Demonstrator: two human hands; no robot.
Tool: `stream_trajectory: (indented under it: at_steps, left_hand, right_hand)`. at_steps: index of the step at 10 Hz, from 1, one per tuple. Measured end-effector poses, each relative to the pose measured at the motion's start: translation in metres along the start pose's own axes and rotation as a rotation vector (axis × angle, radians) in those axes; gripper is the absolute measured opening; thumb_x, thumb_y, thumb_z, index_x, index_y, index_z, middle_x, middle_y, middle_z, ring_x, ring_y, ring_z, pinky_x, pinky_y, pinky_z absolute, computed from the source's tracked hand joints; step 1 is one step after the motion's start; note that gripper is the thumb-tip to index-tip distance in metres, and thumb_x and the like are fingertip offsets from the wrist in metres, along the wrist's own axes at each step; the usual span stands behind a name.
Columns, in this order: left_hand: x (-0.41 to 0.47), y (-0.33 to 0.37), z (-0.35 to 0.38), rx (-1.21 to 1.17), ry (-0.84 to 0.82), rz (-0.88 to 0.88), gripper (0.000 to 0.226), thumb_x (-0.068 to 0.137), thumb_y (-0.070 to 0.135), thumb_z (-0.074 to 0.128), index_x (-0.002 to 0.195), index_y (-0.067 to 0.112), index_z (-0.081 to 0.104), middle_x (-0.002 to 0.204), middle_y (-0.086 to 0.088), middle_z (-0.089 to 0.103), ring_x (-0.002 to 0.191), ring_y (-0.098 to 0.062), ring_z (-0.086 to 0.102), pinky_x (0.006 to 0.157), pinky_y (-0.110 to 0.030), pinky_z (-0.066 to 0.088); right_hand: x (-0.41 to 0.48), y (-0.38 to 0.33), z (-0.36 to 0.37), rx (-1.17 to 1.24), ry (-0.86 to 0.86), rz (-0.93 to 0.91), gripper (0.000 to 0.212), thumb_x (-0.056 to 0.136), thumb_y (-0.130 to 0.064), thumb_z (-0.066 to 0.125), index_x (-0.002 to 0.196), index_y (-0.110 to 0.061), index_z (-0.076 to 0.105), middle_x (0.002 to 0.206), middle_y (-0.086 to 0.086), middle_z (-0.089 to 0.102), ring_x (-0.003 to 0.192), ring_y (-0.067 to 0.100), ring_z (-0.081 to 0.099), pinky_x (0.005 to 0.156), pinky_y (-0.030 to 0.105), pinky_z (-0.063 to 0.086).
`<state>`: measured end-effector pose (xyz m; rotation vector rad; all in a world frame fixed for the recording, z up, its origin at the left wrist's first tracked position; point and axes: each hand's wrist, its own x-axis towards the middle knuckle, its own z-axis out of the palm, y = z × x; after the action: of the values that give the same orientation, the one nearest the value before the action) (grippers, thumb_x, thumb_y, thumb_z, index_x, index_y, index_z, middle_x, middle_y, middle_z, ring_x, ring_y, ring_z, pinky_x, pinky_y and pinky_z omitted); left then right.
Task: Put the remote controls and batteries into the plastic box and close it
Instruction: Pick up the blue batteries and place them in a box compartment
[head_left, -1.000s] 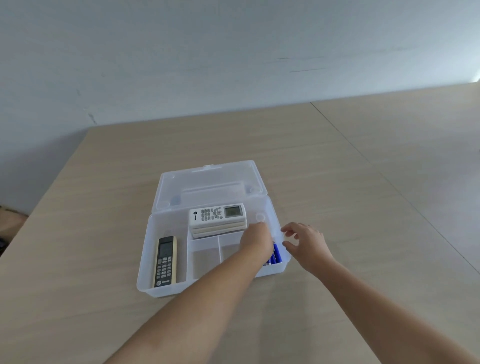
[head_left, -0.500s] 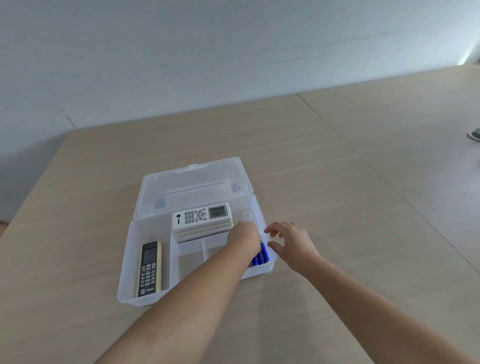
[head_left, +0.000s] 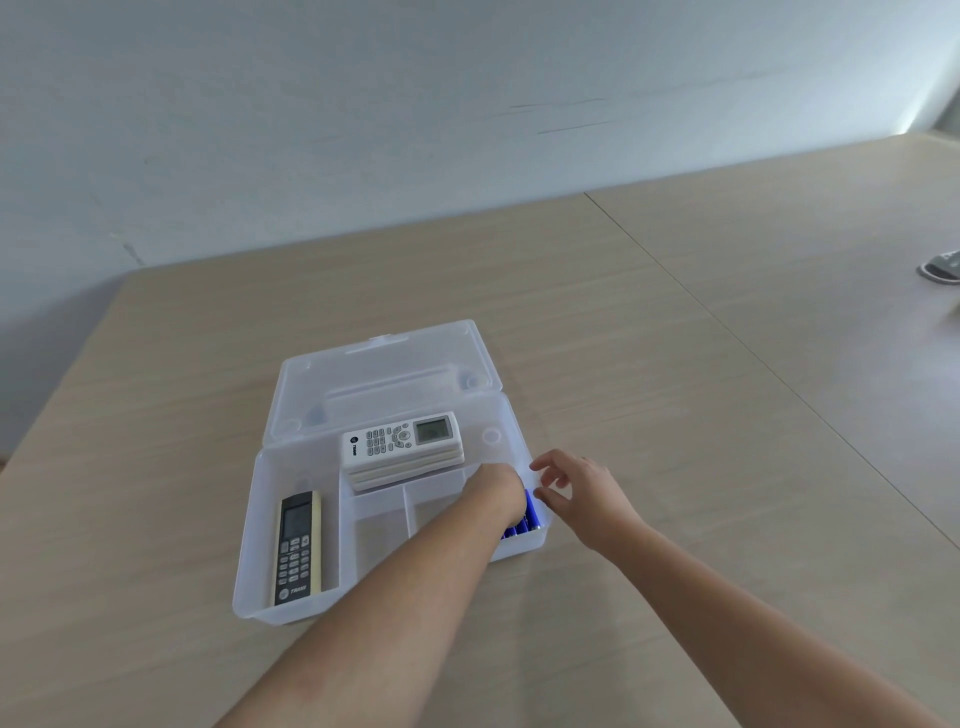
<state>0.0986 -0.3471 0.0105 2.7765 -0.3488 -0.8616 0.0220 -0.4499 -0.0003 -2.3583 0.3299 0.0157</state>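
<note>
The translucent plastic box (head_left: 244, 597) lies on the table with its lid (head_left: 384, 374) swung open at the back. A stack of white remote controls (head_left: 402, 444) fills the rear compartment. A black and cream remote (head_left: 297, 545) lies in the left compartment. Blue batteries (head_left: 527, 519) lie in the right front compartment. My left hand (head_left: 493, 491) is down in that compartment, back up, its fingers hidden over the batteries. My right hand (head_left: 576, 486) hovers at the box's right wall with its fingers spread and holds nothing.
The box sits on a light wooden table with a seam (head_left: 727, 322) running diagonally to the right of it. A grey object (head_left: 940, 270) lies at the far right edge. A plain wall stands behind the table.
The view has turned right, bringing the grey object into sight. Both hands stay at the battery compartment, hardly moved relative to the box.
</note>
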Motion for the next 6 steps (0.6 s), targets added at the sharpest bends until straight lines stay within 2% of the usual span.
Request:
stream_trajectory:
  at_steps: [1, 2, 3, 4, 5, 6]
  left_hand:
    - [0.0014, 0.0020, -0.0024, 0.197, -0.156, -0.007, 0.042, 0.092, 0.003, 0.052, 0.133, 0.005, 0.049, 0.084, -0.006, 0.052, 0.077, -0.022, 0.050, 0.079, -0.031, 0.048]
    - [0.0008, 0.0046, -0.0044, 0.257, -0.205, 0.012, 0.053, 0.089, 0.003, 0.056, 0.140, 0.012, 0.042, 0.110, -0.008, 0.052, 0.084, -0.022, 0.052, 0.070, -0.028, 0.046]
    - [-0.0015, 0.0051, -0.0058, 0.339, -0.214, 0.036, 0.053, 0.090, 0.002, 0.054, 0.141, 0.012, 0.042, 0.093, -0.007, 0.048, 0.063, -0.018, 0.048, 0.072, -0.026, 0.045]
    - [0.0012, 0.0040, -0.0064, 0.386, -0.215, 0.046, 0.057, 0.089, 0.002, 0.056, 0.142, 0.012, 0.039, 0.085, -0.006, 0.047, 0.076, -0.020, 0.052, 0.079, -0.027, 0.045]
    - [0.0013, 0.0030, -0.0073, 0.367, -0.220, 0.042, 0.061, 0.090, 0.004, 0.055, 0.145, 0.013, 0.032, 0.090, -0.005, 0.051, 0.089, -0.021, 0.048, 0.080, -0.028, 0.045]
    - [0.0011, -0.0016, -0.0083, 0.304, -0.217, 0.040, 0.062, 0.089, 0.001, 0.055, 0.146, 0.012, 0.033, 0.112, -0.007, 0.057, 0.090, -0.021, 0.047, 0.080, -0.029, 0.046]
  right_hand:
    - [-0.0003, -0.0001, 0.0005, 0.000, -0.004, 0.003, 0.025, 0.089, -0.021, 0.059, 0.114, -0.025, 0.058, 0.092, -0.011, 0.058, 0.090, 0.009, 0.049, 0.078, 0.020, 0.034]
    - [-0.0009, -0.0011, 0.0002, -0.003, -0.010, 0.001, 0.025, 0.090, -0.021, 0.058, 0.115, -0.024, 0.058, 0.092, -0.010, 0.058, 0.091, 0.009, 0.050, 0.079, 0.020, 0.035]
    - [-0.0016, -0.0014, 0.0000, -0.006, -0.012, -0.003, 0.024, 0.090, -0.021, 0.057, 0.115, -0.024, 0.058, 0.092, -0.010, 0.058, 0.093, 0.010, 0.052, 0.080, 0.021, 0.037]
    - [-0.0026, -0.0012, 0.0004, -0.012, -0.011, -0.011, 0.025, 0.091, -0.022, 0.056, 0.116, -0.024, 0.058, 0.092, -0.010, 0.057, 0.091, 0.010, 0.051, 0.080, 0.020, 0.036]
    - [-0.0023, -0.0017, 0.0007, -0.015, -0.015, -0.020, 0.027, 0.091, -0.021, 0.055, 0.118, -0.025, 0.056, 0.093, -0.009, 0.057, 0.091, 0.011, 0.053, 0.079, 0.021, 0.036]
    - [-0.0010, -0.0027, 0.0007, -0.025, -0.032, -0.026, 0.030, 0.092, -0.023, 0.054, 0.121, -0.027, 0.053, 0.094, -0.009, 0.058, 0.094, 0.014, 0.057, 0.079, 0.022, 0.038]
